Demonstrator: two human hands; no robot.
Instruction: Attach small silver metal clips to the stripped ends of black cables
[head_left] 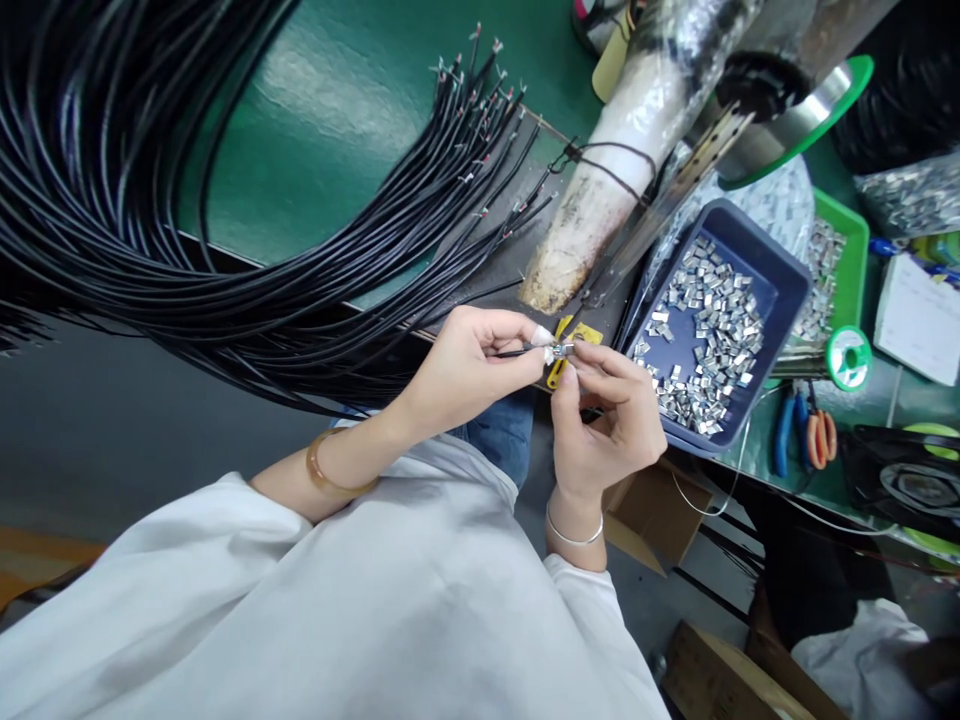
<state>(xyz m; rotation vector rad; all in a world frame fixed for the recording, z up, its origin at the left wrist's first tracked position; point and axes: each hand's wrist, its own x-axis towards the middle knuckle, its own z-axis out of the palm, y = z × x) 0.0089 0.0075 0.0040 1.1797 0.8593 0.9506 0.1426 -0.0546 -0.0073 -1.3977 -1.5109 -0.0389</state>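
Between the fingertips of my left hand [487,355] is the end of a black cable [512,352], pinched by thumb and forefinger. My right hand [609,405] grips a small silvery metal connector [561,350] at that cable end, and the two hands nearly touch. Finger coverings, white in colour, show on the left fingertips. Just behind the connector lies a yellow tool or holder [559,372], partly hidden by the fingers. A large bundle of black cables [300,285] with stripped ends sweeps in from the left.
A blue tray [791,270] of small metal shells stands right of my hands, with a green tray [855,250] behind. A plastic-wrapped tube [592,190] leans overhead. Pliers [821,440], a solder spool [850,358] and a notepad [919,315] are farther right. Below sits a cardboard box [652,520].
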